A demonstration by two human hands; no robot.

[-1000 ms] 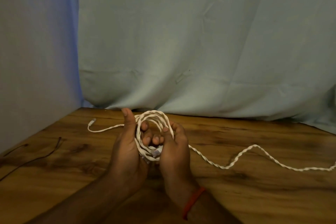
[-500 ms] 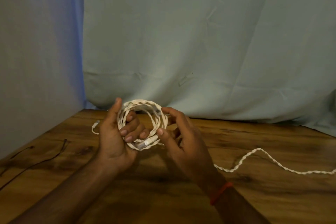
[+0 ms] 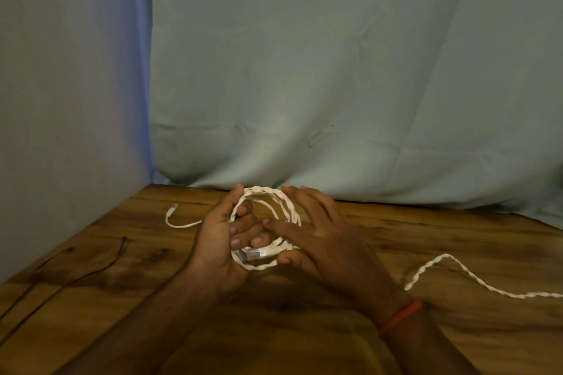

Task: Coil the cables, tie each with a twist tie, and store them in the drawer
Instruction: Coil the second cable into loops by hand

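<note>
Head view, looking down at a wooden table (image 3: 304,329) backed by pale cloth. My left hand (image 3: 217,240) grips the white cable (image 3: 268,192), wound in several loops, with my fingers curled through the middle. One plug (image 3: 262,253) lies across the bottom of the loops. My right hand (image 3: 323,237) is spread, fingers fairly straight, resting against the right side of the coil and gripping nothing. A long twisted tail of the cable trails off to the right across the table, and a short end pokes out to the left.

To do this well, I should feed the tail in with even loops, letting its twist relax, and keep the left grip firm. A thin dark wire (image 3: 91,274) lies far left. No tie or drawer is visible.
</note>
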